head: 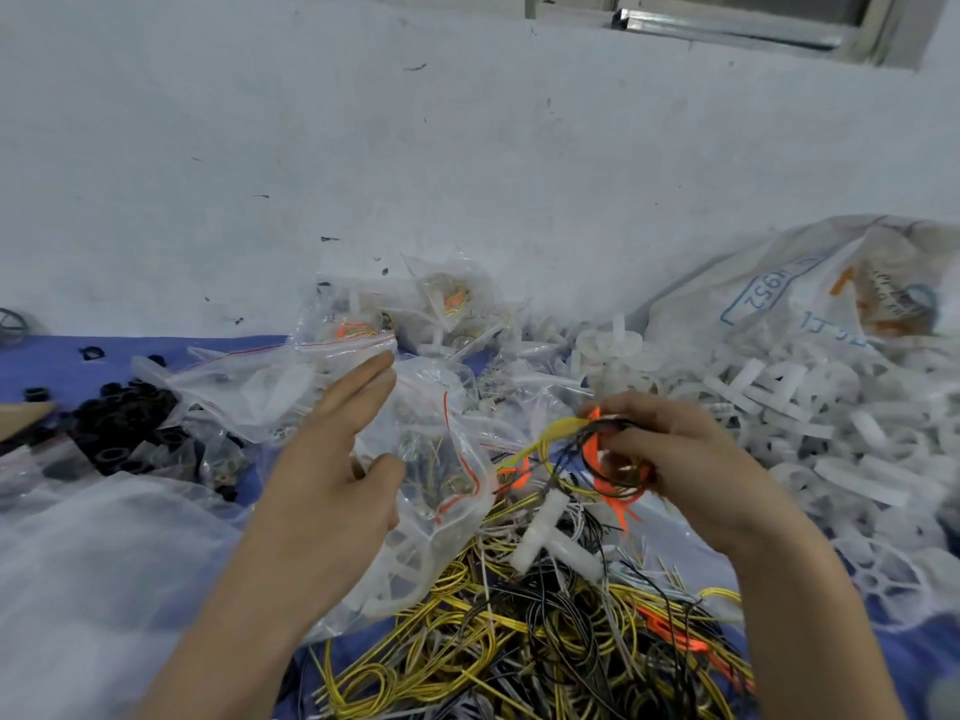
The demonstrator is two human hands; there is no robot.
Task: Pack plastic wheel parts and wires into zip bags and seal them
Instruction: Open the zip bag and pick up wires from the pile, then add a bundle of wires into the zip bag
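While right hand (670, 459) pinches a coiled wire bundle (608, 454), stray ends trail. Left hand (332, 459) thumb-pinches the zip bag (447, 459) just beside; slack mouth, so ends may snag and uncoil.

A clear plastic zip bag with a red seal strip (448, 462) gapes open. At its 3 o'clock is a coil of orange and black wires (609, 462), with white plastic wheel parts (810, 433) beyond. Loose yellow wires (467, 636) lie at 6.

White wall (363, 148), scuffed with dark marks. Metal window frame (737, 23) at top right. Blue surface (47, 366) below.
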